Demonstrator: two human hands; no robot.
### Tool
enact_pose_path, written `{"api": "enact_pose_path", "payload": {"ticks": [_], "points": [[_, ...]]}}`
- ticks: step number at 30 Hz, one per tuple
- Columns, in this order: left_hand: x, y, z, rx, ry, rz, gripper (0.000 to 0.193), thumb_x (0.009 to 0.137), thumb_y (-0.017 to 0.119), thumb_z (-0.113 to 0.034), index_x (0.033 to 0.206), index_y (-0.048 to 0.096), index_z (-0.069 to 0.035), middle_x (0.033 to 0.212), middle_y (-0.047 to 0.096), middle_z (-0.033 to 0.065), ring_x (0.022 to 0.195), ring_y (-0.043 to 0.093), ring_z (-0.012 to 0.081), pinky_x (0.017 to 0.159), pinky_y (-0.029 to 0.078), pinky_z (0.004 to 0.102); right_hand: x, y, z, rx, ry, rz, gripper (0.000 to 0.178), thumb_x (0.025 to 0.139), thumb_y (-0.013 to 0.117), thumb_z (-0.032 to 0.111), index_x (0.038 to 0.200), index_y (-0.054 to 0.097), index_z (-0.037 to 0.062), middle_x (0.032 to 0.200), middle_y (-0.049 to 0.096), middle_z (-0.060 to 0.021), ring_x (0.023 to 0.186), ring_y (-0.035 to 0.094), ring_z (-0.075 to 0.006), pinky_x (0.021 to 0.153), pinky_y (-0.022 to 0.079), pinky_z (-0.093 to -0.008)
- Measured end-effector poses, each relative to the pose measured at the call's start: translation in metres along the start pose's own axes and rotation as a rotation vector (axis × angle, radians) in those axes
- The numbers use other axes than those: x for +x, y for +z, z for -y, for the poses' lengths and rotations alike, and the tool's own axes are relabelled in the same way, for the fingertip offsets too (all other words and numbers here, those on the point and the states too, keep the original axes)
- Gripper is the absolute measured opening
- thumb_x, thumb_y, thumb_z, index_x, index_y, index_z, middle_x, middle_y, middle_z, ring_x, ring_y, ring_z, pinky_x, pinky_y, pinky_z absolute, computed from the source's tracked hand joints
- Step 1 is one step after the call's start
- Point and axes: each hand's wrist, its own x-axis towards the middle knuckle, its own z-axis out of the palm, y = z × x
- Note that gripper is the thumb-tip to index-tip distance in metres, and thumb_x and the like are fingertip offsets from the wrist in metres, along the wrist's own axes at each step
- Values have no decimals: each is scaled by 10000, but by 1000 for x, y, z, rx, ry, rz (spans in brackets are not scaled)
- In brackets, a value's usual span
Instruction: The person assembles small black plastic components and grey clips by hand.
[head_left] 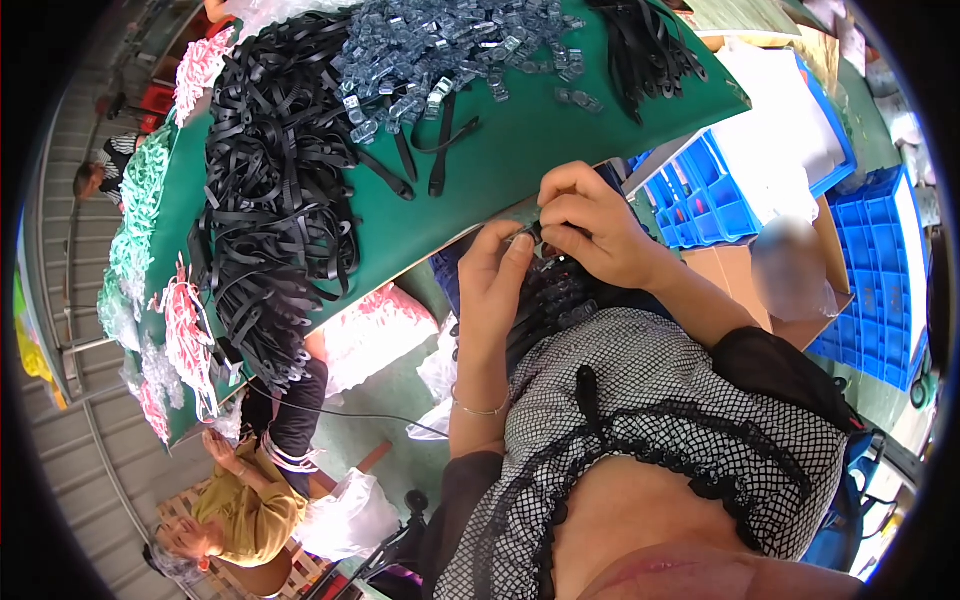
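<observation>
One black-and-white checked dress (660,385) is nearest. Left hand (493,275) and right hand (597,228), fingers curled, pinch one small dark piece (531,232) beside one green desk (510,150) bearing two black strap heaps (280,170) and one bluish plastic-clip pile (440,55).

We could read no text, label, brand, number or sign. The small dark piece (532,231) between our fingertips was too small to make out, and we found nothing legible on the black straps (275,170) heaped left of the grip, the clear bluish buckles (440,55) beyond it, or the blue crates (872,275) well to its right.
</observation>
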Motion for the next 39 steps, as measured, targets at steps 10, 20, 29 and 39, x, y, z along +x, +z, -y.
{"api": "enact_pose_path", "payload": {"ticks": [10, 20, 29, 39], "points": [[2, 1, -8, -141, -22, 97, 161, 854, 501, -79, 1000, 526, -16, 861, 543, 42, 680, 470, 82, 584, 391, 193, -5, 0, -9, 782, 374, 108, 137, 829, 580, 115, 899, 536, 6, 949, 444, -24, 753, 466, -87, 658, 398, -214], [1, 1, -6, -500, -158, 83, 85, 824, 507, -105, 812, 479, -26, 734, 504, 38, 620, 478, 113, 542, 386, 217, -7, 7, -1, 638, 289, 173, 222, 727, 674, 27, 918, 565, 1, 891, 463, -56, 774, 482, -110, 674, 420, -224], [1, 1, -4, -386, -129, 107, 99, 822, 528, -92, 787, 448, -44, 736, 514, 45, 619, 468, 102, 541, 381, 215, 4, -2, 3, 318, 146, 203, 210, 711, 677, 64, 895, 586, 20, 825, 502, -52, 737, 514, -140, 625, 427, -257], [6, 4, 3, -423, -62, 40, 219, 763, 614, 3, 916, 463, -43, 831, 522, 31, 697, 494, 75, 587, 405, 191, 5, -13, 12, 111, 285, 115, 137, 753, 650, 125, 782, 554, 31, 730, 538, -53, 614, 504, -133, 547, 398, -259]]}}
